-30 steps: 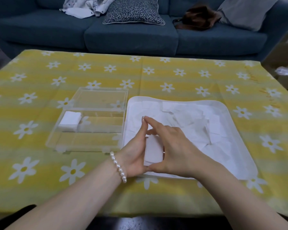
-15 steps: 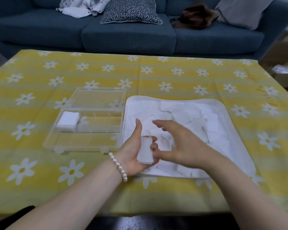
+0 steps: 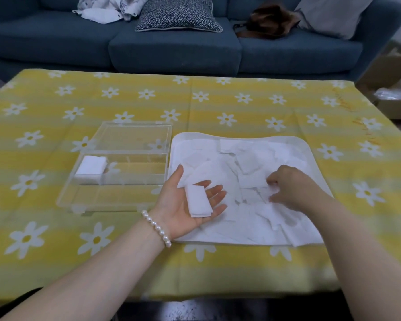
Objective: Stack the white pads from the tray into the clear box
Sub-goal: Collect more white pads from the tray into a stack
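My left hand [image 3: 190, 200] lies palm up over the tray's [image 3: 310, 154] near-left corner, fingers spread and relaxed, a small stack of white pads [image 3: 198, 200] resting flat across them, long axis running away from me. The clear box [image 3: 116, 181] sits just to its left, so the left hand is the nearer one. My right hand [image 3: 289, 186] curls its fingers onto a loose pad [image 3: 264, 193] in the tray's heap.

A yellow cloth with white daisies [image 3: 218, 107] is covering the bench. A blue sofa [image 3: 171, 49] is sitting behind it, along the top of the picture. A black-and-white pillow [image 3: 178, 15], a crumpled white cloth [image 3: 104, 8], a brown bag [image 3: 269, 22] and a grey pillow [image 3: 333, 12] are lying on the sofa.
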Demonstrator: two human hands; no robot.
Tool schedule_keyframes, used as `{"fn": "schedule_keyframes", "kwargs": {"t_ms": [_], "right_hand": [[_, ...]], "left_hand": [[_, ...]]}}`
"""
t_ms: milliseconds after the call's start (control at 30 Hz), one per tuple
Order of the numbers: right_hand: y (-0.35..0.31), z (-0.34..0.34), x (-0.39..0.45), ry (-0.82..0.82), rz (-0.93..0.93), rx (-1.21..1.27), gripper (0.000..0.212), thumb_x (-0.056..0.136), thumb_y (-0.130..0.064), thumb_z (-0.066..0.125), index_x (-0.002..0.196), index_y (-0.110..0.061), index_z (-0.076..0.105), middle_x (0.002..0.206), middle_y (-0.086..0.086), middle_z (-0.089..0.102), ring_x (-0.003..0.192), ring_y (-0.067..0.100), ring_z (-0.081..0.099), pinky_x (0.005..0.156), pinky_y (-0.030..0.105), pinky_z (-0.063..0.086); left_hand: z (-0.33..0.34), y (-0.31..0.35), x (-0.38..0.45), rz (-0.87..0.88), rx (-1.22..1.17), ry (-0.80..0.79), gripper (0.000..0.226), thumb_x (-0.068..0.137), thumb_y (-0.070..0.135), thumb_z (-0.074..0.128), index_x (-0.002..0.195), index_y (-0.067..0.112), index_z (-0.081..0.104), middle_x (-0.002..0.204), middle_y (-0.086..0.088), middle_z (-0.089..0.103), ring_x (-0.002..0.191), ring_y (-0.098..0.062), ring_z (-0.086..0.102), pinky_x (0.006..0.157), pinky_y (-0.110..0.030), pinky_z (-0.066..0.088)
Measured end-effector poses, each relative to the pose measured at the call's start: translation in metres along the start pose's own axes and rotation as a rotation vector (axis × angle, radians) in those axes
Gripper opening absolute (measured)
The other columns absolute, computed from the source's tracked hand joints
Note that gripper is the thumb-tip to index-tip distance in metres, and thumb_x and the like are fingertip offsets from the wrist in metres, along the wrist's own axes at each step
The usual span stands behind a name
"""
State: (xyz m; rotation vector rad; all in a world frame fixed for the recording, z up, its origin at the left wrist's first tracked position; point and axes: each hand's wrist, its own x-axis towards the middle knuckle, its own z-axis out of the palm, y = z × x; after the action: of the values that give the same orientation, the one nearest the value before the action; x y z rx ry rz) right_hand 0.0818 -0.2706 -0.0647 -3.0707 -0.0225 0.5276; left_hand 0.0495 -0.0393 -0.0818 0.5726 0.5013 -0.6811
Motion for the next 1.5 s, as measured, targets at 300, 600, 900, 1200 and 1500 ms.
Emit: {"fn": "schedule_keyframes", "kwargs": {"t_ms": [300, 600, 900, 1200, 1500], "right_hand": [[0.006, -0.009, -0.003, 0.021, -0.003, 0.275, 0.019, 0.085, -0.007, 0.064, 0.102, -0.012, 0.071, 0.081, -0.007, 0.059, 0.08, 0.014, 0.054, 0.067, 0.019, 0.04], [-0.003, -0.005, 0.001, 0.225, -0.032, 0.2, 0.018, 0.09, -0.011, 0.052, 0.094, -0.01, 0.07, 0.09, 0.009, 0.07, 0.086, 0.027, 0.06, 0.072, 0.034, 0.048], [-0.081, -0.001, -0.033, -0.072, 0.094, 1.617, 0.025, 0.078, 0.001, 0.069, 0.073, -0.011, 0.048, 0.044, 0.002, 0.055, 0.035, 0.012, 0.055, 0.034, 0.017, 0.037], [-0.117, 0.018, -0.051, -0.05, 0.057, 1.666, 0.015, 0.079, -0.003, 0.071, 0.078, 0.001, 0.056, 0.05, 0.009, 0.06, 0.04, 0.018, 0.059, 0.041, 0.021, 0.048], [-0.05, -0.012, -0.021, 0.32, -0.05, 0.891, 0.011, 0.08, -0.012, 0.068, 0.071, -0.017, 0.064, 0.061, 0.002, 0.061, 0.041, 0.007, 0.055, 0.044, 0.012, 0.038]], "left_hand": [[-0.001, 0.002, 0.0, 0.027, 0.017, -0.004, 0.053, 0.089, 0.057, 0.047, 0.095, 0.005, 0.056, 0.088, -0.019, 0.067, 0.074, -0.032, 0.069, 0.079, -0.051, 0.051], [-0.001, -0.002, -0.001, 0.024, 0.02, -0.015, 0.055, 0.088, 0.058, 0.048, 0.097, 0.004, 0.056, 0.089, -0.019, 0.068, 0.072, -0.033, 0.069, 0.071, -0.048, 0.055], [0.005, -0.006, 0.002, 0.142, -0.002, -0.044, 0.069, 0.086, 0.063, 0.043, 0.113, 0.002, 0.06, 0.108, -0.018, 0.067, 0.092, -0.032, 0.065, 0.087, -0.042, 0.05], [0.008, -0.01, 0.0, 0.187, 0.086, -0.017, 0.056, 0.072, 0.055, 0.057, 0.106, 0.011, 0.052, 0.087, -0.005, 0.072, 0.076, -0.025, 0.068, 0.046, -0.023, 0.037], [0.002, 0.026, -0.006, 0.23, -0.07, 0.01, 0.017, 0.069, 0.01, 0.064, 0.084, 0.012, 0.055, 0.065, -0.001, 0.048, 0.052, -0.013, 0.048, 0.05, -0.021, 0.049]]}}
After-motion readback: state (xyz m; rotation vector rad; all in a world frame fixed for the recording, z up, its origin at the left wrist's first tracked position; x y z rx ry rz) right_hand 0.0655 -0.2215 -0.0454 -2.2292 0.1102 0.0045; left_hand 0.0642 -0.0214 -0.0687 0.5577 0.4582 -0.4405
